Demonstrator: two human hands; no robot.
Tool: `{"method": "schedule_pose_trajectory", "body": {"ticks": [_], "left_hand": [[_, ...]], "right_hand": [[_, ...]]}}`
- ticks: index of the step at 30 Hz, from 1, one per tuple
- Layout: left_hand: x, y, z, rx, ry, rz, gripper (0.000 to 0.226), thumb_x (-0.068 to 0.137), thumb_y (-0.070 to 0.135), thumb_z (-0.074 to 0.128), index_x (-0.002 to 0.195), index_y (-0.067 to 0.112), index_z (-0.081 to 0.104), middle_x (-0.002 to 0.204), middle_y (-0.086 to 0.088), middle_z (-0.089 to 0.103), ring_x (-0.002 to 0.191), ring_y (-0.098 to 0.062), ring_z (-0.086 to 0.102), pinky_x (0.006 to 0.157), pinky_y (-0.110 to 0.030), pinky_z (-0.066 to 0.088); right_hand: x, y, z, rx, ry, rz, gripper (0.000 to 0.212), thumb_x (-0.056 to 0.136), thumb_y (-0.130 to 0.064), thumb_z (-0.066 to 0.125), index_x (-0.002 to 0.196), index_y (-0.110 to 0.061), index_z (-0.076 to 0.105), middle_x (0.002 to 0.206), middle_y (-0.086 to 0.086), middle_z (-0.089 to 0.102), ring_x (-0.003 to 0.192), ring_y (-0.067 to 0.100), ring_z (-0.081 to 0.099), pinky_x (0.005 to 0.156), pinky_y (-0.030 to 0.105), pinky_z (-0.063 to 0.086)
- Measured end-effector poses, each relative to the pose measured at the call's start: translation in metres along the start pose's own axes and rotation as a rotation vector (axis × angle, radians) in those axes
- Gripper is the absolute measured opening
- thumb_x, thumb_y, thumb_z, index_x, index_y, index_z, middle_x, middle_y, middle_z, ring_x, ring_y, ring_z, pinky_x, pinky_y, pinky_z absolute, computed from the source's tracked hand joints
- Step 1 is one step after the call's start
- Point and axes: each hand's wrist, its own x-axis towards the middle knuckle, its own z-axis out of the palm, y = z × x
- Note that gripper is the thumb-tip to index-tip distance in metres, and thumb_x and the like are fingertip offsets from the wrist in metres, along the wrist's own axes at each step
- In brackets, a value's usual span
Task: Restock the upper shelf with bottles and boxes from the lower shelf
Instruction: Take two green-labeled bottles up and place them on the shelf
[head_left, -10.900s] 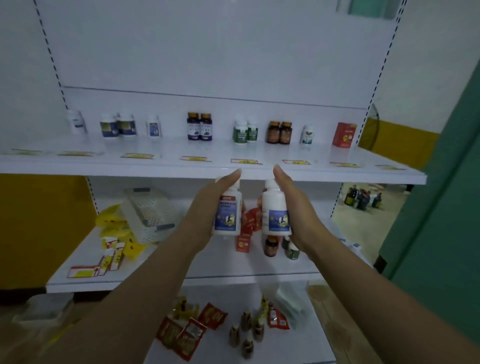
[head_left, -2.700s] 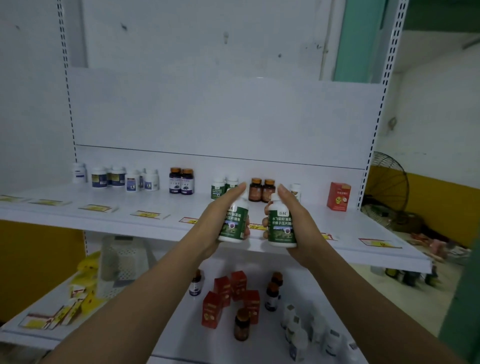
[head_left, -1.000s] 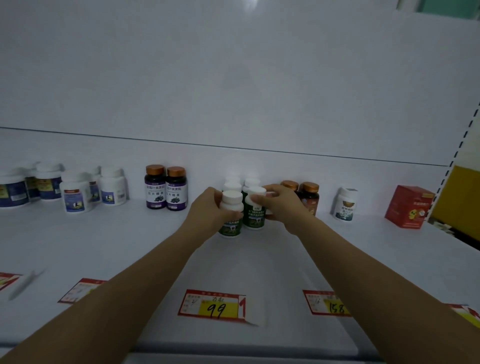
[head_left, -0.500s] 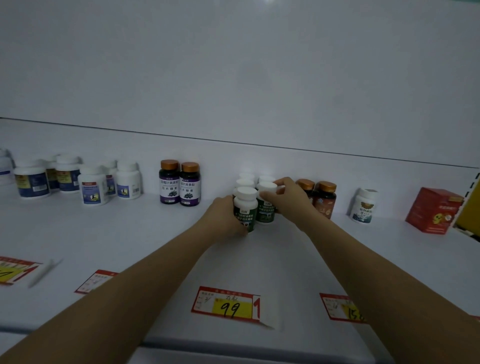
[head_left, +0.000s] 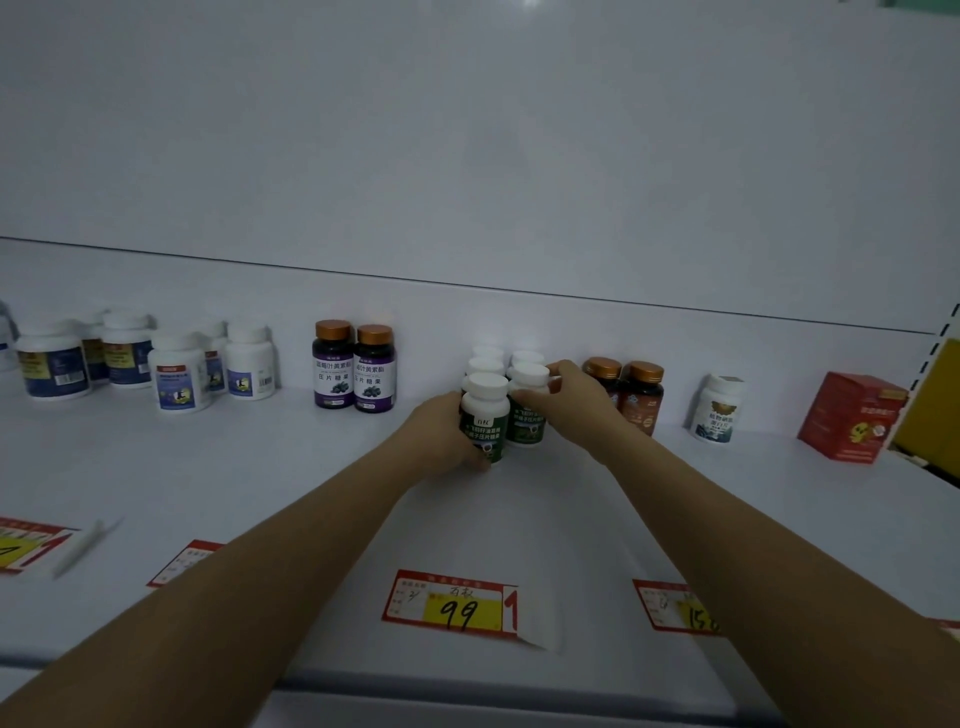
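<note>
Both arms are stretched out over the upper shelf (head_left: 260, 467) now, right in the middle of it. The left hand (head_left: 439, 434) is wrapped round the left green bottle (head_left: 484, 421), fingers curled behind it and the thumb tucked low across the front of the label. The bottle stands upright with its base on the shelf. The right hand (head_left: 576, 402) has hold of the right green bottle (head_left: 527, 410) up near the white cap, fingers hooked over the far side and the thumb lying across the shoulder. That one is upright on the shelf too, set a little further back and touching its neighbour. Just behind the pair, more white caps (head_left: 485, 364) line up in two short rows toward the back wall. To the left, a little apart, two purple bottles (head_left: 355, 369) with copper lids stand side by side, and further left a cluster of white bottles (head_left: 179, 371) with blue labels. On the right, close behind the right hand, two brown bottles (head_left: 641, 397) with copper lids; then a single white bottle (head_left: 719, 410), and out at the end a red box (head_left: 852, 423). Along the front of the shelf lie price tags, the nearest (head_left: 452, 603) marked 99, one corner curling up.
</note>
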Motion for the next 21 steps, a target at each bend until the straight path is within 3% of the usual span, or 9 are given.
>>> {"method": "schedule_pose_trajectory", "body": {"ticks": [6, 11, 17, 21], "left_hand": [[-0.001, 0.000, -0.001, -0.039, -0.014, -0.024, 0.064, 0.066, 0.003, 0.079, 0.123, 0.011, 0.053, 0.128, -0.006, 0.059, 0.103, -0.014, 0.052, 0.086, -0.024, 0.038], [-0.003, 0.002, -0.001, 0.027, -0.010, -0.060, 0.063, 0.068, 0.006, 0.079, 0.124, 0.009, 0.051, 0.130, -0.009, 0.057, 0.117, -0.024, 0.053, 0.086, -0.025, 0.038], [-0.013, 0.008, -0.003, 0.300, -0.014, -0.139, 0.059, 0.076, 0.014, 0.073, 0.127, 0.004, 0.046, 0.132, -0.013, 0.052, 0.116, -0.026, 0.053, 0.079, -0.025, 0.039], [-0.025, 0.007, -0.012, 0.542, -0.053, -0.111, 0.061, 0.079, 0.029, 0.070, 0.130, 0.007, 0.044, 0.133, -0.012, 0.050, 0.118, -0.026, 0.050, 0.094, -0.031, 0.043]], "right_hand": [[-0.008, -0.005, -0.003, -0.040, -0.006, 0.010, 0.049, 0.083, -0.035, 0.067, 0.121, -0.010, 0.050, 0.113, 0.006, 0.058, 0.097, 0.017, 0.054, 0.075, 0.028, 0.044], [-0.016, -0.011, -0.005, -0.190, -0.022, 0.004, 0.044, 0.083, -0.031, 0.064, 0.116, -0.003, 0.053, 0.104, 0.011, 0.062, 0.093, 0.023, 0.058, 0.069, 0.028, 0.043], [-0.041, -0.020, -0.014, -0.568, -0.117, 0.024, 0.033, 0.092, -0.028, 0.054, 0.108, 0.001, 0.056, 0.094, 0.013, 0.059, 0.087, 0.025, 0.057, 0.077, 0.033, 0.047], [-0.065, -0.028, -0.020, -0.776, -0.202, -0.044, 0.041, 0.092, -0.030, 0.052, 0.120, 0.000, 0.056, 0.122, 0.017, 0.060, 0.110, 0.030, 0.057, 0.092, 0.036, 0.047]]}}
